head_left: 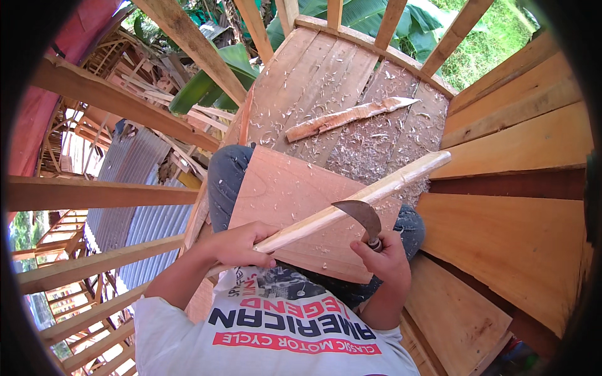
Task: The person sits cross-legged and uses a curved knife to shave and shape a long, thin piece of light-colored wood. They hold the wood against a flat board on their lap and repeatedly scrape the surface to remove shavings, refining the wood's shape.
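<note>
My left hand (248, 245) is closed around the near end of a pale, long wooden stick (389, 183), which slants up to the right across my lap. In my right hand (387, 255) is the short handle of a curved knife (361, 215), shaped like a small sickle. Its dark blade lies against the stick near the middle, with the tip over the upper side. Beneath both is a flat wooden board (282, 188) resting on my legs, with a few shavings on it. Part of the handle is hidden by my fingers.
A rough, pointed piece of wood (351, 119) lies on the plank floor (295, 59) ahead, among many curled shavings. Wooden rails (106, 197) run along the left, with corrugated metal sheets (147, 213) beyond them. A plank wall (514, 232) stands close on my right.
</note>
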The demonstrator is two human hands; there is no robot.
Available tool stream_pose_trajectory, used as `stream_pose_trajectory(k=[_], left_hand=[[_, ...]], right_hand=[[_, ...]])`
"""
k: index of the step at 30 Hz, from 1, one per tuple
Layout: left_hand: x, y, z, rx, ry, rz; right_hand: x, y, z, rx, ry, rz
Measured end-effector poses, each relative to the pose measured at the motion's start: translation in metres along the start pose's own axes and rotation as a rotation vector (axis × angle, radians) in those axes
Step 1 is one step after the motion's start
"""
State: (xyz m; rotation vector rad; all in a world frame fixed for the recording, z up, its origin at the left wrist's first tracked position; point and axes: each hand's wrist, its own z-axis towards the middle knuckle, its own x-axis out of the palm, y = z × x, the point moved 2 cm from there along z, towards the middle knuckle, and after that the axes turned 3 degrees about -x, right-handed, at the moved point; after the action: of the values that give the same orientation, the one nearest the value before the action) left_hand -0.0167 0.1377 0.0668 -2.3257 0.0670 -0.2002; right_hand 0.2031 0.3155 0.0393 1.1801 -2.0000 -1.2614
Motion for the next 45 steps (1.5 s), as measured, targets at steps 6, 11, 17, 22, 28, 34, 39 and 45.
stream_pose_trajectory(k=[6,11,17,22,28,34,39,45], left_hand=[[-0.002,0.001,0.001,0.009,-0.003,-0.010],[-0.012,0.007,0.004,0.047,0.044,0.071],[-0.015,0.025,0.005,0.079,0.149,-0.055],[-0.009,0.036,0.008,0.029,0.256,-0.436],[-0.002,0.043,0.010,0.108,0.288,-0.747],[0.001,0.038,-0.001,0.058,0.292,-0.741],[0.002,0.036,-0.011,0.067,0.313,-0.762],[-0.006,0.044,-0.009,0.113,0.224,-0.687]], right_hand=[[0.009,0.010,0.005,-0.134,0.099,-0.118],[0.020,0.013,0.002,-0.011,0.074,-0.011],[0.019,0.020,0.003,-0.085,0.172,-0.013],[0.032,0.023,0.006,-0.272,-0.038,-0.199],[0.047,0.032,0.018,-0.401,-0.313,-0.498],[0.040,0.044,0.032,-0.476,-0.481,-0.748],[0.019,0.069,0.030,-0.449,-0.556,-0.703],[0.040,0.071,0.043,-0.472,-0.443,-0.941]])
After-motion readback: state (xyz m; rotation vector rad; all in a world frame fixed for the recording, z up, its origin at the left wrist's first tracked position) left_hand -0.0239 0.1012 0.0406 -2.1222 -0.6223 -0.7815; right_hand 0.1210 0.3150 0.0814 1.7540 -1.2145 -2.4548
